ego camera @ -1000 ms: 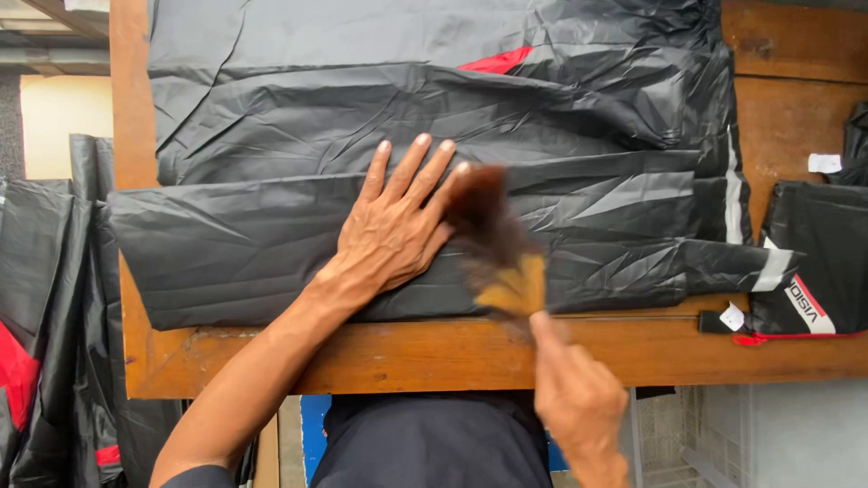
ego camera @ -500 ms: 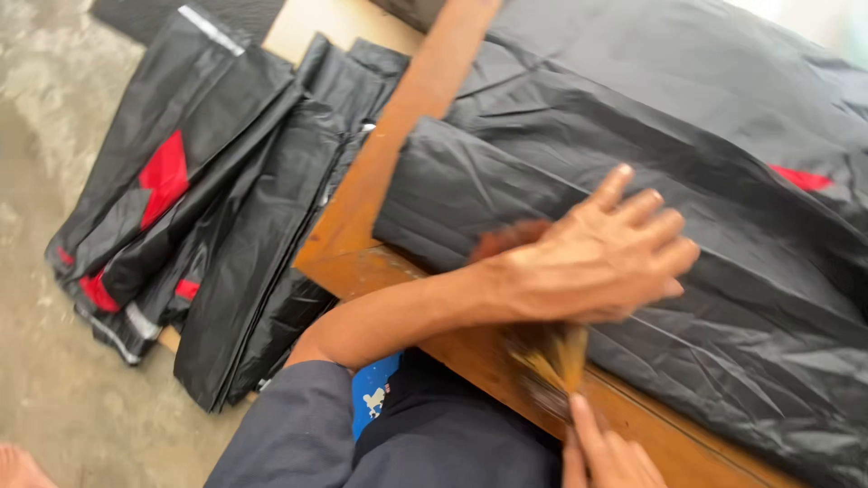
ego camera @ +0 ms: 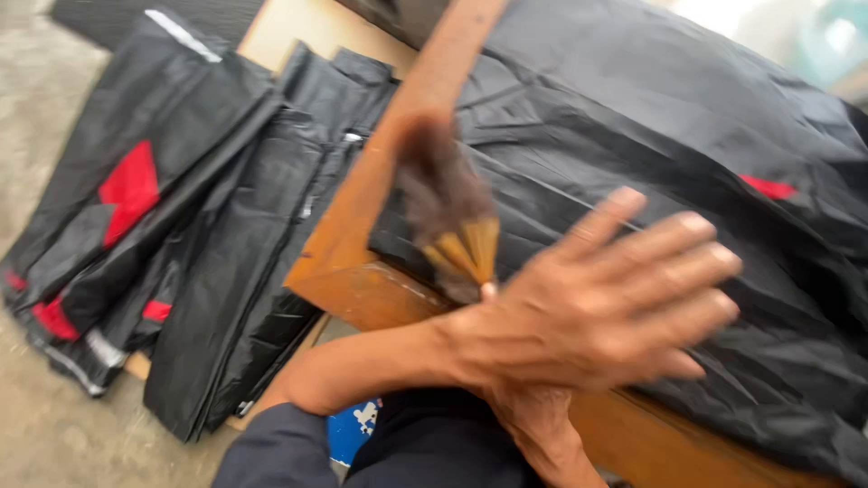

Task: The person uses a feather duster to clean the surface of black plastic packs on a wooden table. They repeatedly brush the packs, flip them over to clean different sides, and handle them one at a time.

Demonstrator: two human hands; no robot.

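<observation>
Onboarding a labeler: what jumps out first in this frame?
The left hand, fingers spread and blurred, fills the middle over black sheeting laid across a wooden board. Beneath it the right hand holds a brush with dark bristles and a straw-coloured base, pointing up at the board's edge. To the left, a pile of folded black pieces with red patches lies lower down.

Bags on bench (ego camera: 633, 154): black plastic, flat, crinkled, small red patch far right.
Bag pile on floor (ego camera: 172, 244): left, folded black plastic, red panels, white strips at ends.
</observation>
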